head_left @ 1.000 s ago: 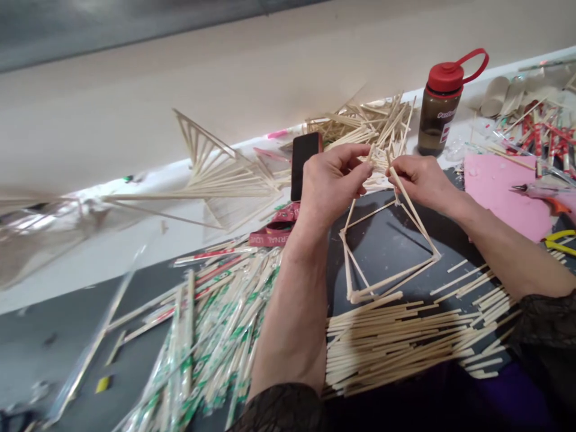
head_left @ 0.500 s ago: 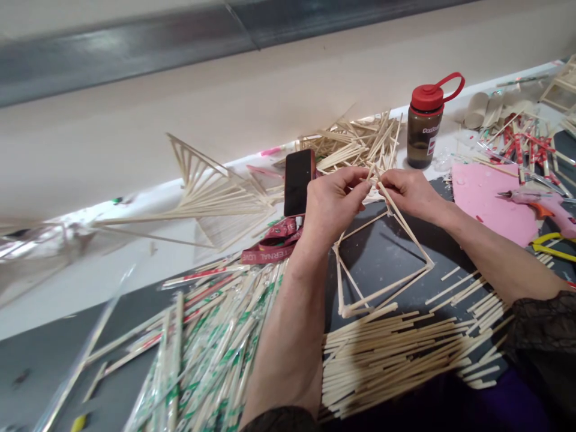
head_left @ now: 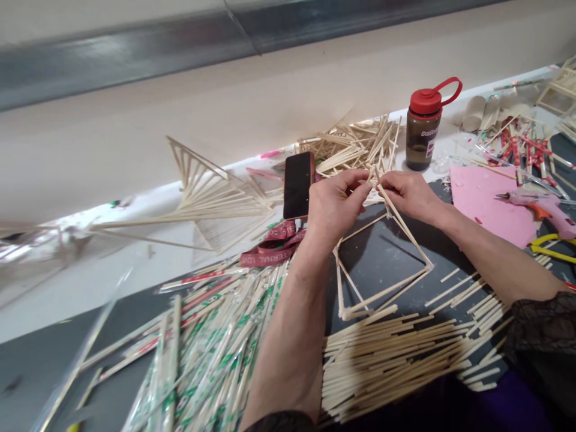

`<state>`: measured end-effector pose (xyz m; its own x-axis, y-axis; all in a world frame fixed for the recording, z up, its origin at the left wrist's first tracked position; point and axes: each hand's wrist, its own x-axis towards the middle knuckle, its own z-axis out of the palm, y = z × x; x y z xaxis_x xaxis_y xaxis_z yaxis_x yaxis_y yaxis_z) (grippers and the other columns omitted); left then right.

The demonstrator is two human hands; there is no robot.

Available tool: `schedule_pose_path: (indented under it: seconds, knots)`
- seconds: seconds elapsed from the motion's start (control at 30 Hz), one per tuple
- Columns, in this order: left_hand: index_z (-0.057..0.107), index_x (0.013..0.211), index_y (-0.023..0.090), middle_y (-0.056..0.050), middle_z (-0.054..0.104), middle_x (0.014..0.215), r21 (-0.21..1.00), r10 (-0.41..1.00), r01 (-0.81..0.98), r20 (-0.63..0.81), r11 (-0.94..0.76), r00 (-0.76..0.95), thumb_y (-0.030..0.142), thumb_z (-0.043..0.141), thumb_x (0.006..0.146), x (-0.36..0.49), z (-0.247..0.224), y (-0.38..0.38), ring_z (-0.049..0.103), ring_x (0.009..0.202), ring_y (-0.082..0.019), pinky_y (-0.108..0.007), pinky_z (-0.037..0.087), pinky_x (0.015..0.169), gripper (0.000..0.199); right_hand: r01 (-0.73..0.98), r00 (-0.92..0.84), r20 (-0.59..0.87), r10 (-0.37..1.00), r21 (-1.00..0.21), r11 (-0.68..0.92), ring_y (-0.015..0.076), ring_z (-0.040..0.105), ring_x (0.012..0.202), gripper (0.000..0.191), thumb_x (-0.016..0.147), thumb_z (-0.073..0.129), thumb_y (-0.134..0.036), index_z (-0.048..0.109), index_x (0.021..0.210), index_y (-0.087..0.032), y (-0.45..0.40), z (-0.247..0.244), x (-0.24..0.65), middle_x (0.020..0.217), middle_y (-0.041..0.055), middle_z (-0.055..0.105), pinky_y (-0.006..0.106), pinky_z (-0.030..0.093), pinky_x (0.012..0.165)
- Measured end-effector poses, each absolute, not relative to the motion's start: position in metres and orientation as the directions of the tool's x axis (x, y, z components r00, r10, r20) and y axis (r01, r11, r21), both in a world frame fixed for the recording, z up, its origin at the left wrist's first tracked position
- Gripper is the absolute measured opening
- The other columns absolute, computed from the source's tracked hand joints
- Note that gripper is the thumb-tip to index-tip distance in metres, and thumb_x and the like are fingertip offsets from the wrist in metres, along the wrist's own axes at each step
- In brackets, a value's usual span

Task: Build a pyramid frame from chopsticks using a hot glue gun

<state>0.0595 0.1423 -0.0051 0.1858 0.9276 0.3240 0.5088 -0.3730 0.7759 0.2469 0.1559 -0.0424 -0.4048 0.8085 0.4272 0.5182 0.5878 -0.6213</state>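
An open frame of joined wooden sticks (head_left: 387,291) stands on the dark grey mat, in front of both hands. My left hand (head_left: 344,195) is closed in a pinch on a thin stick end near the frame's far upper part. Close beside it, my right hand (head_left: 400,191) pinches the upper end of a frame stick that slopes down to the right corner. The two sets of fingertips nearly meet. Fingers hide the exact joint between the sticks. Many loose cut sticks (head_left: 396,360) lie side by side nearest my body.
Left are wrapped chopsticks (head_left: 216,342), a phone (head_left: 298,185), a red strap (head_left: 272,249) and a fanned stick model (head_left: 211,198). Behind are a stick pile (head_left: 351,144) and bottle (head_left: 423,132). Right are pink foam (head_left: 486,201), a glue gun (head_left: 542,207) and yellow-handled pliers (head_left: 553,252).
The view has shifted very slightly. Both hands keep the same pinch on the sticks, and the frame stands as before.
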Motion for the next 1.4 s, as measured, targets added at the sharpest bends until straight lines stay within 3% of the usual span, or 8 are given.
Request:
schedule_pose_path:
  seconds: [1.4]
  knots:
    - [0.08, 0.102, 0.02, 0.0, 0.077, 0.078, 0.743, 0.933, 0.568, 0.327, -0.354, 0.153, 0.031, 0.063, 0.083, 0.0599, -0.0064, 0.1426, 0.062, 0.056, -0.011, -0.021, 0.046, 0.057, 0.028, 0.553, -0.398, 0.412, 0.82, -0.605, 0.573, 0.0141, 0.05, 0.071, 0.016, 0.091, 0.053, -0.021, 0.053, 0.075, -0.02, 0.1548, -0.0418, 0.2452, 0.076, 0.0013, 0.059, 0.029, 0.037, 0.068]
